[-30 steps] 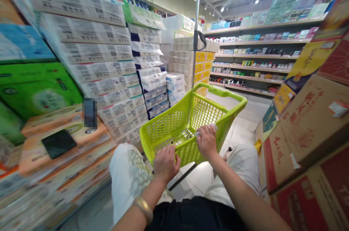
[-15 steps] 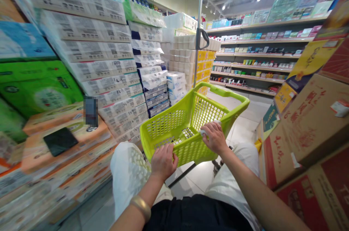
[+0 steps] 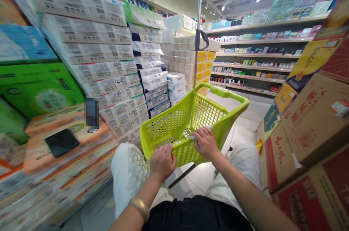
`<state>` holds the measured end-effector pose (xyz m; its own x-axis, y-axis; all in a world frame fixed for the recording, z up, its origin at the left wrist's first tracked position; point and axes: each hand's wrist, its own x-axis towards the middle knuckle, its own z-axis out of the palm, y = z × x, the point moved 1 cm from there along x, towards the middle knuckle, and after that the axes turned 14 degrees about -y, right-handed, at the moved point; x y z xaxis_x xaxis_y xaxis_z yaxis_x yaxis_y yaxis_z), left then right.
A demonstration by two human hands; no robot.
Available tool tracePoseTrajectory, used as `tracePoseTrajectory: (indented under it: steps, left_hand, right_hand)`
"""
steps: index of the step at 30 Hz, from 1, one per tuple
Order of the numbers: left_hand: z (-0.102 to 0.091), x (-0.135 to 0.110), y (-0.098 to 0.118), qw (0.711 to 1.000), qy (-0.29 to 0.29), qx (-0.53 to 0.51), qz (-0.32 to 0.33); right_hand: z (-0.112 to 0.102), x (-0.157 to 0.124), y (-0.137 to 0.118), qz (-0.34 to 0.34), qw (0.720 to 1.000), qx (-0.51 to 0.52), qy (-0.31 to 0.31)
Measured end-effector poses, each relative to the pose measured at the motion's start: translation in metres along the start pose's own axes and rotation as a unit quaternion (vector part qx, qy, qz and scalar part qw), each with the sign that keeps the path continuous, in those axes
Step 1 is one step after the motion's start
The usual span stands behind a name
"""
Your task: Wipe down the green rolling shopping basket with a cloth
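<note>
A lime-green shopping basket [image 3: 169, 124] with perforated walls stands tilted in front of my knees, on a dark frame. My left hand [image 3: 163, 162] is closed over the near rim at the left, fingers curled inside. Farther right, my right hand [image 3: 205, 143] presses a white cloth [image 3: 194, 136], perhaps a wipe or tissue, against the same rim. Most of the cloth is hidden under the fingers. Through the wall holes the basket's inside shows bare green plastic. A metal pole [image 3: 198, 16] with a black handle rises behind the basket.
Stacked packs of tissue paper [image 3: 109, 67] line the left. A black tablet-like slab [image 3: 62, 142] and a blurred-out device [image 3: 92, 113] lie on orange packs. Cardboard cartons [image 3: 313, 122] are piled at the right. Shelves of small boxes [image 3: 253, 55] stand behind.
My right hand has slid left along the near rim with the white cloth, closer to my left hand. My left hand stays on the rim, almost unmoved.
</note>
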<state>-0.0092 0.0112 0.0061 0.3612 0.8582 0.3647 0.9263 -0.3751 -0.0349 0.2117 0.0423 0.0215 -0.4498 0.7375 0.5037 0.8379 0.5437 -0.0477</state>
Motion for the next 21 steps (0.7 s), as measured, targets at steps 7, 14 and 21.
tracePoseTrajectory:
  steps: [7,14,21]
  left_hand:
    - [-0.001,0.003,0.007,1.0,-0.003,-0.009,-0.008]
    - [-0.002,0.005,0.006,1.0,-0.008,-0.012,-0.01]
    - [-0.002,0.003,-0.003,1.0,-0.006,-0.019,0.0]
  right_hand:
    - [-0.015,0.001,0.029,0.094,0.995,-0.015,0.042]
    - [0.028,0.014,-0.05,0.103,0.993,0.042,0.043]
    - [0.006,0.009,-0.011,-0.014,1.0,-0.007,-0.025]
